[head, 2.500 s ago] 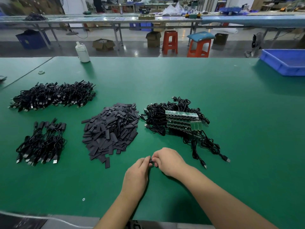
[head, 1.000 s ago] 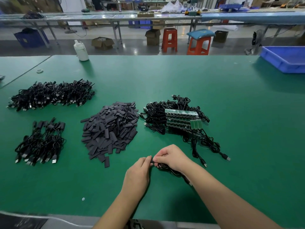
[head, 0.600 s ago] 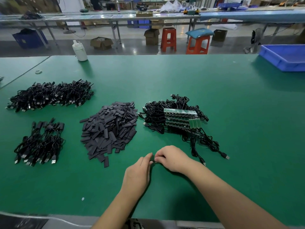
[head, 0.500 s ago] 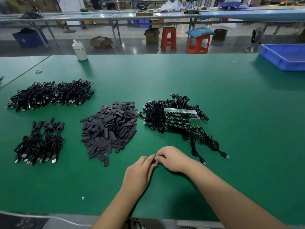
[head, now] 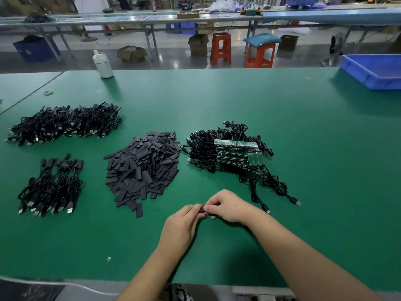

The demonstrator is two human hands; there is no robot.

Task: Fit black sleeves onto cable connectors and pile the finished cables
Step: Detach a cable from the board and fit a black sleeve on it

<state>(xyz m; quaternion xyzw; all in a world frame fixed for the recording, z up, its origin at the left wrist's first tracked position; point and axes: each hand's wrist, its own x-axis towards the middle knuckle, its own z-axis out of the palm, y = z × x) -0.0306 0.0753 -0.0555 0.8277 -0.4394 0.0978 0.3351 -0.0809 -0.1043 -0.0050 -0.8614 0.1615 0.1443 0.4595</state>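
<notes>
Sleeve (head: 202, 210), long axis left-right, pinched between left hand (head: 180, 224) and right hand (head: 227, 206), mostly hidden.

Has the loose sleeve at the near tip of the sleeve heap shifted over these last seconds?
No. The loose sleeve lies at the same spot below the sleeve heap, same angle; only the camera shifted slightly.

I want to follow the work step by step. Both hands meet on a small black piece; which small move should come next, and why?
Probably the left hand pushes the small black piece further toward the right hand: both pinch it between them, and little of it shows, so I cannot tell whether it is seated.
</notes>
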